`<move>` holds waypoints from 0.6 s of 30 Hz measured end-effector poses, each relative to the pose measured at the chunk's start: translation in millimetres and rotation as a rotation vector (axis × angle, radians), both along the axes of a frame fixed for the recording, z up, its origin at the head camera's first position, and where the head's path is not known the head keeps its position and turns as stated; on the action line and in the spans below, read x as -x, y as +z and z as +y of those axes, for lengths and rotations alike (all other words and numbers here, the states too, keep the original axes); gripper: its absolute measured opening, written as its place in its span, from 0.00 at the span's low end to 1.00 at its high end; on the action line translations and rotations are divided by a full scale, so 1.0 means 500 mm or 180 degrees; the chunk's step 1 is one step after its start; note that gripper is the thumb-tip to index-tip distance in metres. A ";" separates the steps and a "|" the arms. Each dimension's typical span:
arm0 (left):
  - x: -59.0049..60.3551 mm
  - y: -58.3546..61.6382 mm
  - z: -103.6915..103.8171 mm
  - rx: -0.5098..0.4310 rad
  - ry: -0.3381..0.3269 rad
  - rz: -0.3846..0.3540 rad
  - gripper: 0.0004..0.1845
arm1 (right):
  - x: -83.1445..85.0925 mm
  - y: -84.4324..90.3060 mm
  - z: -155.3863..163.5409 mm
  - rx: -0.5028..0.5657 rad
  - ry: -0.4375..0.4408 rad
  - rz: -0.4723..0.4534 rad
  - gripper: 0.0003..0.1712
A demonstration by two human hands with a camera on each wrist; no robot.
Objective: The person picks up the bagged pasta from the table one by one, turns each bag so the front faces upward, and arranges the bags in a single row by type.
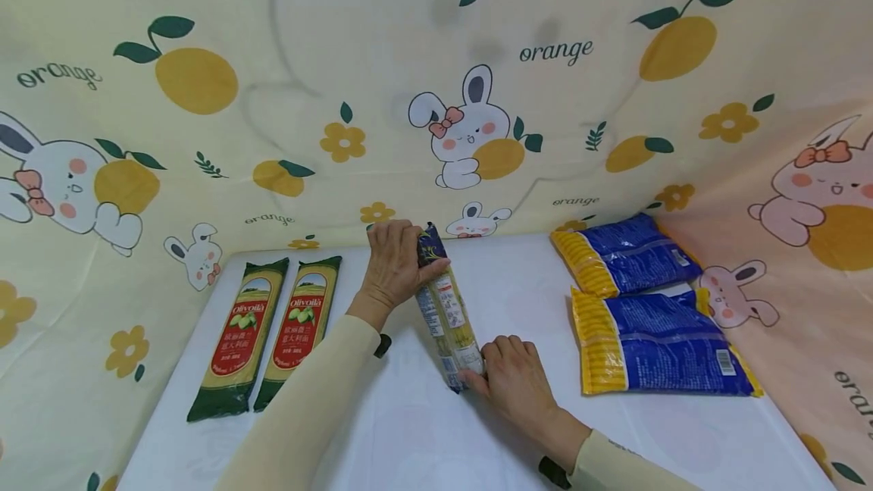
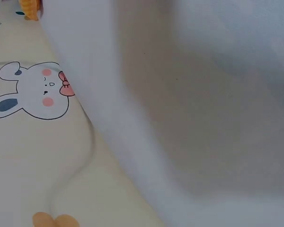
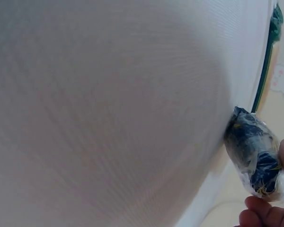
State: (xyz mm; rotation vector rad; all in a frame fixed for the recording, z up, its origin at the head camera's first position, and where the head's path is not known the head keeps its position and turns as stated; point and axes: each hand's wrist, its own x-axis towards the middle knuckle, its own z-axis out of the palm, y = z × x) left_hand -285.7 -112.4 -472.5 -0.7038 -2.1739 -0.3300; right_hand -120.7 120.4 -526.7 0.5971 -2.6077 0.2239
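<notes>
A long clear-and-dark-blue spaghetti pack point(image 1: 449, 313) stands at a slant in the middle of the white table, pale strands showing through its film. My left hand point(image 1: 393, 264) grips its upper, dark blue end, thumb across the front. At the lower right end, my right hand point(image 1: 514, 381) holds the pack between thumb and fingers. The right wrist view shows the crinkled end of the spaghetti pack point(image 3: 255, 156) close to the tabletop, with fingertips point(image 3: 272, 215) of the right hand at it. Neither hand appears in the left wrist view.
Two green-and-red Olivoilà pasta packs point(image 1: 242, 336) lie side by side on the left. On the right are two blue-and-yellow bags point(image 1: 671, 343), one behind the other. A patterned cloth point(image 1: 382, 44) rises behind the white table point(image 1: 402, 438).
</notes>
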 end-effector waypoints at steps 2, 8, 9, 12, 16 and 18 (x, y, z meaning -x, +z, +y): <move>-0.003 0.004 0.004 0.0017 0.0001 -0.0003 0.45 | 0.000 -0.001 0.000 0.0058 0.0023 -0.0028 0.29; -0.019 0.023 0.011 0.0189 0.0014 -0.0087 0.42 | 0.001 -0.005 -0.003 0.0135 0.0060 0.0020 0.29; -0.022 0.029 0.013 0.0216 0.0016 -0.0103 0.41 | 0.002 -0.006 -0.003 0.0138 0.0061 0.0030 0.29; -0.035 0.052 0.024 0.0336 0.0137 -0.0225 0.40 | 0.007 -0.005 0.001 0.0135 0.0043 0.0051 0.28; -0.055 0.090 0.046 0.0438 0.0451 -0.0513 0.37 | 0.018 0.000 0.005 0.0138 -0.0028 0.0023 0.28; -0.065 0.110 0.059 0.0445 0.0616 -0.0600 0.36 | 0.026 0.001 0.007 0.0139 -0.0077 0.0007 0.28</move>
